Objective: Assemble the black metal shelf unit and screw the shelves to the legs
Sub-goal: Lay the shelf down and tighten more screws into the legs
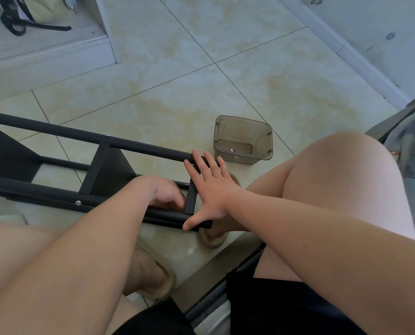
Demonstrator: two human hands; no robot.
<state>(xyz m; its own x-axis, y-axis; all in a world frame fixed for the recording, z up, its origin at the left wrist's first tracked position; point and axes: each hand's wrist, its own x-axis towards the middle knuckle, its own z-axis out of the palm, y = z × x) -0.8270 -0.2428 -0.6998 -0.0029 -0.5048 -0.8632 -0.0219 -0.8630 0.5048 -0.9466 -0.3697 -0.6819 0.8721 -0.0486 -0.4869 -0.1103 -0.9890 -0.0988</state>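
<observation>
— Bare forearms and knees sit closest to us, with black shorts (286,308) at the near edge and soft beige sandals (164,282) on our feet. What are we working on?

— We have the black metal shelf unit (109,172) lying on its side on the floor, left of centre, its end between our knees.

— How is it made?

— Round matte tubes form the legs. The far leg (141,146) and the near leg (56,197) run off to the left, with flat sheet shelves set across them. A small silvery screw head (78,203) shows on the near leg, and another on the far one.

— And our right hand (211,189)?

— It is spread flat with the fingers straight, palm against the end shelf (190,201). The fingertips reach the far leg and the thumb lies on the near leg's tip.

— Our left hand (166,193)?

— It sits between the legs, just beside that end shelf, fingers curled downward. We cannot tell whether they pinch anything.

— Anything else around?

— A smoky translucent plastic box (244,141), rectangular with rounded corners, stands just beyond the far leg's end, with a tiny pale bit (232,149) on its bottom. Glossy cream tiles (226,68) with thin dark joints lie under everything.
</observation>
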